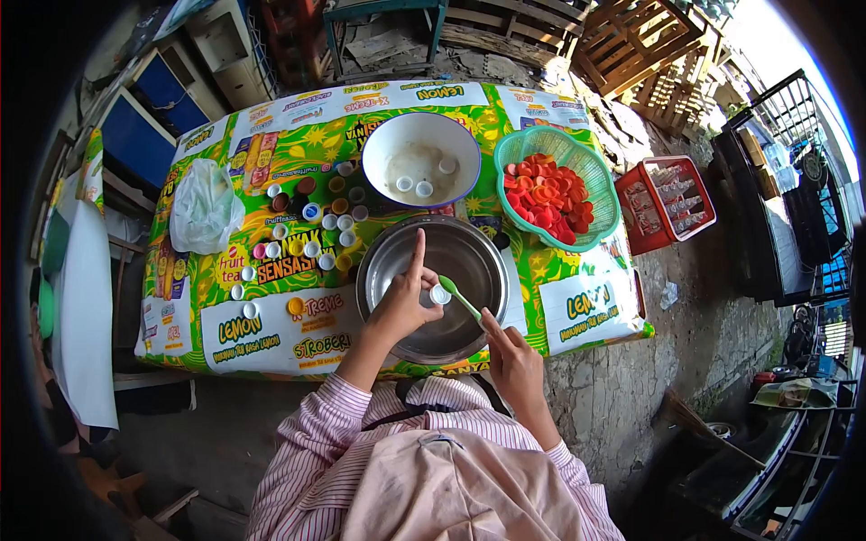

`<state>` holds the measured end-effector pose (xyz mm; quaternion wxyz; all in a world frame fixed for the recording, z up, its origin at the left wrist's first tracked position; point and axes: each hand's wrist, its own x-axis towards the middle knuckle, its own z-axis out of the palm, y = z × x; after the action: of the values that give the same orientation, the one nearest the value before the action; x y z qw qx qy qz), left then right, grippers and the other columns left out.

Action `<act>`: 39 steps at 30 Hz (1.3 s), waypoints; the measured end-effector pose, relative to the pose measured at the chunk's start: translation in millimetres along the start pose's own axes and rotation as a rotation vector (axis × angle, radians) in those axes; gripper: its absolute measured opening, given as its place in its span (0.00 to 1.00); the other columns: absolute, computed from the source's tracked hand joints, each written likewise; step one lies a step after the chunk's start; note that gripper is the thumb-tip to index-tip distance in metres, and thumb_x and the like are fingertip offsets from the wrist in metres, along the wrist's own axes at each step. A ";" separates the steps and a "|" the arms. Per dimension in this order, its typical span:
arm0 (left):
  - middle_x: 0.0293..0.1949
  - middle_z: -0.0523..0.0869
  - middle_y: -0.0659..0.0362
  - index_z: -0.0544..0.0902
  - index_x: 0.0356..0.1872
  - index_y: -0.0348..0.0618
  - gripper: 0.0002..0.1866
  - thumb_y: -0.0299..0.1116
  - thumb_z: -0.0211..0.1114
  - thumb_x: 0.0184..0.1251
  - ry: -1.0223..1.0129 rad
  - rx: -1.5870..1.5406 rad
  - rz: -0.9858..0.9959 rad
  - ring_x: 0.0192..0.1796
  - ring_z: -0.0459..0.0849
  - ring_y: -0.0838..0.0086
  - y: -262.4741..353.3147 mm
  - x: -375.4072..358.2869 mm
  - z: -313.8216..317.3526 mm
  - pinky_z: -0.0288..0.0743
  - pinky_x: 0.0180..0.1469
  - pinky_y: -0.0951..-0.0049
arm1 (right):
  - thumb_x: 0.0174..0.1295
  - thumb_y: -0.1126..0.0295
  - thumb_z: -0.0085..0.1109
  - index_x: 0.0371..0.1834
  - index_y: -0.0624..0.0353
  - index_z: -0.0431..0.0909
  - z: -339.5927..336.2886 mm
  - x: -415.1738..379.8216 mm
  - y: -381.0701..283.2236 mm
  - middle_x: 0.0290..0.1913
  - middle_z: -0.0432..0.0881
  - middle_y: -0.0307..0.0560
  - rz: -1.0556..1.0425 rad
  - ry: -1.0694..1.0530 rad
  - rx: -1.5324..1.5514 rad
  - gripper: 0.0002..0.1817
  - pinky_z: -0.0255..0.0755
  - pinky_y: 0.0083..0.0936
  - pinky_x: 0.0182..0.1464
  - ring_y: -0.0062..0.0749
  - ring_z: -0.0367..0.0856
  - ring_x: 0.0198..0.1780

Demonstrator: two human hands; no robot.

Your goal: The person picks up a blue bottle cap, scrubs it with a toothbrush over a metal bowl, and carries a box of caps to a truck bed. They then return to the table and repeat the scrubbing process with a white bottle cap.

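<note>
Over a metal basin [480, 263], my left hand [400, 305] pinches a white bottle cap [439, 294], its index finger pointing away from me. My right hand [516, 359] grips a green toothbrush [464, 301] by the handle, and the head of the brush is at the cap. Just beyond the basin stands a white enamel bowl [377, 149] with cloudy water and a few white caps inside. Several loose caps [311, 212], mostly white with some yellow and dark ones, lie on the table to the left.
A green plastic basket [602, 180] of red caps [546, 200] stands at the right of the covered table [203, 347]. A clear plastic bag [206, 206] lies at the left. Beside the table is a red crate [672, 230] of bottles; wooden pallets [636, 45] lean behind.
</note>
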<state>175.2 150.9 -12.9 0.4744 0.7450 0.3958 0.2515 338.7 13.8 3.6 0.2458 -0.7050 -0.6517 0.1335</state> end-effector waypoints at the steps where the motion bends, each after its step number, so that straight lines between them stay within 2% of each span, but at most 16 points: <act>1: 0.34 0.80 0.54 0.30 0.67 0.49 0.59 0.21 0.66 0.39 -0.005 0.029 0.013 0.38 0.81 0.67 -1.6 -0.5 -0.2 0.74 0.46 0.69 | 0.58 0.70 0.52 0.61 0.39 0.65 0.5 -1.2 -0.4 0.25 0.72 0.43 0.001 0.001 0.000 0.25 0.69 0.33 0.21 0.38 0.75 0.20; 3: 0.33 0.79 0.55 0.32 0.68 0.48 0.58 0.21 0.65 0.39 -0.010 0.057 0.028 0.38 0.81 0.67 -7.8 -0.4 1.8 0.74 0.47 0.69 | 0.57 0.71 0.52 0.61 0.40 0.65 1.2 -3.1 -1.2 0.26 0.73 0.45 0.017 0.004 0.025 0.25 0.69 0.35 0.22 0.41 0.75 0.21; 5: 0.32 0.77 0.55 0.35 0.68 0.46 0.56 0.20 0.65 0.38 0.064 0.124 0.133 0.38 0.80 0.67 -17.3 -0.2 5.2 0.74 0.46 0.70 | 0.57 0.71 0.51 0.60 0.41 0.66 3.5 -5.5 1.8 0.27 0.74 0.46 0.034 0.036 0.043 0.25 0.68 0.36 0.22 0.42 0.75 0.22; 9: 0.32 0.75 0.56 0.38 0.68 0.44 0.55 0.21 0.66 0.38 0.024 0.050 0.103 0.38 0.79 0.67 -17.9 0.9 4.3 0.73 0.45 0.70 | 0.59 0.73 0.50 0.60 0.44 0.66 4.4 -8.8 1.4 0.26 0.74 0.49 0.077 0.077 0.089 0.24 0.67 0.37 0.24 0.44 0.75 0.23; 17: 0.37 0.78 0.56 0.35 0.68 0.45 0.54 0.23 0.67 0.45 0.080 -0.034 0.177 0.37 0.79 0.73 -31.6 -2.4 11.3 0.74 0.42 0.74 | 0.59 0.72 0.50 0.60 0.43 0.67 10.4 -15.9 -3.7 0.25 0.74 0.49 0.092 0.073 0.099 0.23 0.68 0.38 0.24 0.45 0.75 0.23; 19: 0.36 0.78 0.56 0.34 0.68 0.45 0.55 0.23 0.67 0.45 0.079 -0.078 0.171 0.36 0.79 0.73 -25.9 -3.1 11.8 0.74 0.41 0.75 | 0.59 0.70 0.50 0.59 0.41 0.66 13.6 -15.2 -5.1 0.25 0.73 0.48 0.061 0.096 0.107 0.23 0.68 0.38 0.22 0.44 0.75 0.22; 21: 0.35 0.79 0.56 0.34 0.68 0.45 0.55 0.24 0.67 0.46 0.075 -0.120 0.167 0.36 0.79 0.73 -20.2 -4.4 11.1 0.74 0.41 0.76 | 0.59 0.74 0.49 0.59 0.46 0.67 16.2 -11.2 -8.0 0.25 0.73 0.51 0.089 0.064 0.138 0.23 0.67 0.36 0.26 0.44 0.74 0.23; 23: 0.33 0.79 0.55 0.31 0.67 0.45 0.55 0.23 0.66 0.46 0.051 -0.095 0.143 0.34 0.80 0.72 -16.6 -6.3 11.1 0.75 0.41 0.75 | 0.59 0.74 0.49 0.59 0.46 0.67 14.3 -4.0 -5.5 0.25 0.72 0.51 0.107 0.081 0.120 0.23 0.67 0.35 0.26 0.44 0.74 0.23; 25: 0.33 0.79 0.55 0.30 0.67 0.45 0.56 0.23 0.66 0.46 0.056 -0.148 0.133 0.34 0.80 0.73 -14.3 -5.0 10.6 0.75 0.41 0.76 | 0.59 0.71 0.50 0.60 0.42 0.66 8.1 1.8 -4.6 0.25 0.72 0.47 0.098 0.113 0.095 0.23 0.69 0.37 0.23 0.44 0.74 0.21; 27: 0.33 0.79 0.55 0.30 0.67 0.45 0.56 0.22 0.66 0.46 0.068 -0.180 0.144 0.34 0.80 0.73 -14.4 -4.0 8.6 0.75 0.41 0.75 | 0.59 0.71 0.49 0.60 0.42 0.65 3.7 -4.3 -6.8 0.25 0.72 0.47 0.052 0.141 0.115 0.24 0.69 0.37 0.23 0.44 0.74 0.21; 29: 0.33 0.79 0.56 0.30 0.67 0.45 0.56 0.22 0.66 0.46 0.077 -0.202 0.132 0.34 0.80 0.74 -13.9 -3.0 7.3 0.75 0.41 0.76 | 0.59 0.74 0.49 0.60 0.45 0.67 0.3 -11.7 -9.9 0.24 0.72 0.50 0.059 0.026 0.108 0.24 0.66 0.36 0.24 0.45 0.73 0.22; 32: 0.33 0.80 0.56 0.29 0.67 0.45 0.56 0.23 0.66 0.47 0.039 -0.140 0.135 0.34 0.80 0.74 -6.3 -5.5 6.2 0.74 0.41 0.76 | 0.59 0.74 0.49 0.59 0.45 0.67 13.9 -4.2 -7.4 0.24 0.73 0.50 0.073 0.073 0.139 0.23 0.66 0.36 0.24 0.45 0.73 0.21; 35: 0.35 0.80 0.57 0.32 0.67 0.44 0.54 0.22 0.66 0.48 0.038 -0.198 0.084 0.35 0.78 0.78 -4.7 -6.7 6.9 0.74 0.42 0.78 | 0.59 0.74 0.49 0.59 0.45 0.67 9.2 4.6 -7.9 0.25 0.73 0.49 0.091 0.064 0.118 0.23 0.66 0.35 0.24 0.44 0.73 0.21; 37: 0.39 0.80 0.57 0.45 0.66 0.42 0.45 0.22 0.64 0.51 0.047 -0.342 0.066 0.37 0.78 0.79 -9.2 -7.5 8.6 0.73 0.45 0.77 | 0.59 0.71 0.49 0.60 0.42 0.66 4.7 -1.7 -4.1 0.25 0.73 0.48 0.033 0.117 0.150 0.23 0.67 0.36 0.22 0.43 0.74 0.20; 38: 0.39 0.80 0.57 0.45 0.66 0.42 0.45 0.22 0.64 0.51 0.051 -0.343 0.064 0.37 0.78 0.79 -13.2 -6.5 7.5 0.73 0.45 0.77 | 0.59 0.71 0.50 0.60 0.42 0.66 1.3 -7.2 -3.3 0.25 0.73 0.47 0.008 0.116 0.145 0.24 0.67 0.36 0.22 0.43 0.74 0.20; 39: 0.39 0.80 0.57 0.51 0.63 0.40 0.39 0.23 0.64 0.51 -0.021 -0.307 0.085 0.39 0.78 0.78 -16.8 -4.6 4.5 0.73 0.45 0.77 | 0.59 0.71 0.50 0.60 0.42 0.66 0.3 -9.7 -2.8 0.25 0.73 0.47 0.006 0.113 0.145 0.24 0.67 0.36 0.22 0.43 0.74 0.20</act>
<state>170.1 148.7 -30.0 0.5758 0.6825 0.3159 0.3208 335.0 4.4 3.6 0.3322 -0.6938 -0.6232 0.1410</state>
